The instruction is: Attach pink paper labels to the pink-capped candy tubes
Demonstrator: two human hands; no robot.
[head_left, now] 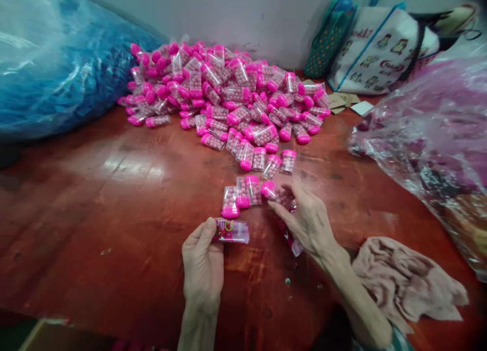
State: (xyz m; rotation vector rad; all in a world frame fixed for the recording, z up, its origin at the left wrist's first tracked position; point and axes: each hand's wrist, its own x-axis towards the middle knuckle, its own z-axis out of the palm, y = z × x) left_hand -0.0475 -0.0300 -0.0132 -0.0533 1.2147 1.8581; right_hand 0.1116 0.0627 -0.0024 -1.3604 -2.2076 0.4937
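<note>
My left hand (203,262) pinches a small clear bottle with a red label (232,231), held sideways just above the red table (114,214). My right hand (304,216) reaches forward, fingers curled over a pink-capped bottle of pink beads (271,189); a strip of pink labels (292,242) shows under its palm. Three similar bottles (241,194) lie just left of the right fingers. A big heap of the same pink-capped bottles (228,92) covers the far middle of the table.
A blue plastic sack (57,67) fills the far left. A clear bag of pink items (433,138) lies at the right. A beige cloth (403,277) rests by my right forearm. Printed tote bags (373,46) lean on the wall behind.
</note>
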